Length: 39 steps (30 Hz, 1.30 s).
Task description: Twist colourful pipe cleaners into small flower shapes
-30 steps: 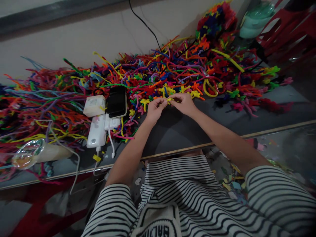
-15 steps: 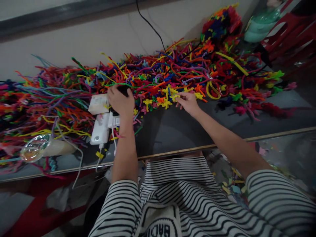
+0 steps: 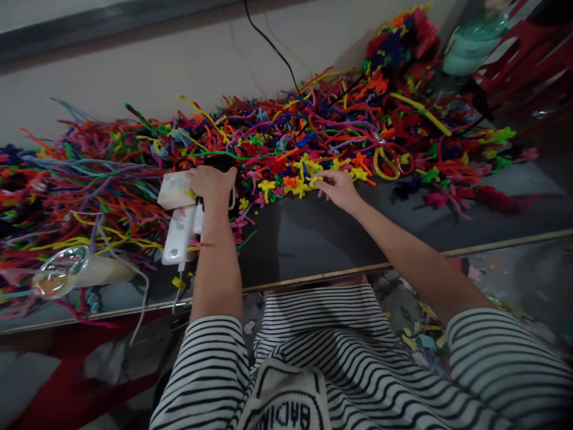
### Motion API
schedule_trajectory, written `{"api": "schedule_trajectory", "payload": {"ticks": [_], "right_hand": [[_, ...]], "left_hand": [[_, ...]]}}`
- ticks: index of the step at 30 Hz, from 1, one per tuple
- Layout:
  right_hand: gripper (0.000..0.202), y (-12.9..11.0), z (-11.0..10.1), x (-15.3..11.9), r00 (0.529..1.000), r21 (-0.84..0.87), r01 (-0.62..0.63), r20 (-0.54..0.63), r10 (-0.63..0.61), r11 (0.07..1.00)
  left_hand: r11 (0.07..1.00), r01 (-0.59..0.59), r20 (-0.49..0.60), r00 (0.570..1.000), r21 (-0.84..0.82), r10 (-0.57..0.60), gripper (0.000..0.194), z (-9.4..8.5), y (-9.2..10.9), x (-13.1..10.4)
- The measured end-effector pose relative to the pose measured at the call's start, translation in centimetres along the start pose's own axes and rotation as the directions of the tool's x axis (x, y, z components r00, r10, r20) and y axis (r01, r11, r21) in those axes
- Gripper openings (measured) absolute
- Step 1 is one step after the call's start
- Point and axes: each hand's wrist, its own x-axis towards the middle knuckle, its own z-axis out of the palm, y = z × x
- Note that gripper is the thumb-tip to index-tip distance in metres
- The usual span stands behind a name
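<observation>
My left hand (image 3: 211, 181) lies palm down over a dark flat object (image 3: 220, 161), perhaps a phone, thumb stretched out to the right and fingers toward a small white box (image 3: 173, 190). Below the box is a white power bank (image 3: 178, 236) with a cable plugged in. Thumb and fingertips of my right hand (image 3: 339, 188) pinch a yellow pipe-cleaner flower (image 3: 316, 179). More yellow pipe-cleaner flowers (image 3: 299, 187) lie just left of that hand. Scissors (image 3: 385, 164) with yellow and red handles rest to its right.
Heaped pipe cleaners (image 3: 134, 155) in many colours run along the wall. A clear-lidded cup (image 3: 101, 272) lies on its side at the left of the dark table (image 3: 308, 239). A black cord (image 3: 273, 45) hangs down the wall. Red chairs (image 3: 519, 65) stand at right; scraps litter the floor.
My left hand has shifted a little left and lower over the dark object, uncovering its right edge. My right hand stays almost in place, still pinching the yellow flower.
</observation>
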Motion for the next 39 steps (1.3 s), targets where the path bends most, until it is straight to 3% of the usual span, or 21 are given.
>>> {"api": "schedule_trajectory", "payload": {"ticks": [4, 8, 10, 12, 14, 15, 18, 20, 23, 26, 30, 32, 39], "right_hand": [[0.031, -0.3, 0.1, -0.2, 1.0, -0.018, 0.017, 0.019, -0.017, 1.0], [0.031, -0.7, 0.1, -0.5, 0.997, -0.046, 0.064, 0.038, -0.062, 0.997], [0.033, -0.7, 0.0, -0.6, 0.997, -0.057, 0.071, 0.026, -0.069, 0.996], [0.038, -0.5, -0.1, -0.4, 0.998, -0.045, 0.065, 0.004, -0.065, 0.997], [0.041, -0.1, -0.3, -0.1, 0.998, -0.022, 0.058, -0.023, -0.058, 0.998], [0.041, 0.1, -0.4, 0.0, 0.998, -0.015, 0.054, -0.036, -0.055, 0.998], [0.035, 0.4, -0.4, 0.3, 0.997, -0.016, 0.034, -0.063, -0.035, 0.999], [0.031, 0.2, -0.3, 0.2, 0.998, -0.023, 0.014, -0.068, -0.016, 1.0], [0.031, -0.2, 0.1, 0.0, 0.998, -0.018, 0.001, -0.064, -0.002, 1.0], [0.037, -0.5, 0.3, -0.1, 0.997, 0.018, 0.019, -0.073, -0.018, 1.0], [0.047, -0.5, 0.2, 0.0, 0.991, 0.063, 0.057, -0.123, -0.049, 0.996], [0.053, -0.4, 0.2, 0.1, 0.984, 0.068, 0.106, -0.15, -0.095, 0.992], [0.05, -0.3, 0.4, -0.2, 0.966, 0.018, 0.174, -0.197, -0.167, 0.985]], "left_hand": [[0.993, 0.09, -0.049, 0.995, 0.081, -0.087, 0.072, -0.5, 0.6, -0.6], [0.999, 0.048, -0.153, 0.987, -0.013, -0.049, 0.085, -1.6, 2.9, -3.6], [0.967, -0.199, -0.202, 0.965, -0.16, 0.165, 0.068, -1.4, 4.7, -5.7], [0.823, -0.458, -0.236, 0.887, -0.336, 0.397, 0.046, -0.4, 6.6, -7.5], [0.696, -0.573, -0.292, 0.82, -0.433, 0.493, 0.033, 1.0, 7.8, -8.2], [0.68, -0.577, -0.312, 0.817, -0.453, 0.485, 0.029, 1.7, 8.1, -8.1], [0.727, -0.503, -0.314, 0.863, -0.467, 0.396, 0.024, 3.4, 7.6, -6.6], [0.729, -0.501, -0.31, 0.865, -0.467, 0.396, 0.022, 4.1, 6.9, -5.8], [0.709, -0.527, -0.236, 0.848, -0.469, 0.474, 0.02, 4.4, 6.7, -6.3], [0.666, -0.548, -0.151, 0.817, -0.506, 0.557, 0.019, 4.0, 7.9, -8.4], [0.579, -0.581, -0.121, 0.758, -0.572, 0.642, 0.018, 3.1, 9.6, -10.8], [0.559, -0.565, -0.089, 0.747, -0.606, 0.658, 0.015, 3.2, 9.9, -11.4], [0.6, -0.417, 0.001, 0.821, -0.682, 0.571, 0.007, 4.2, 9.3, -11.6]]}}
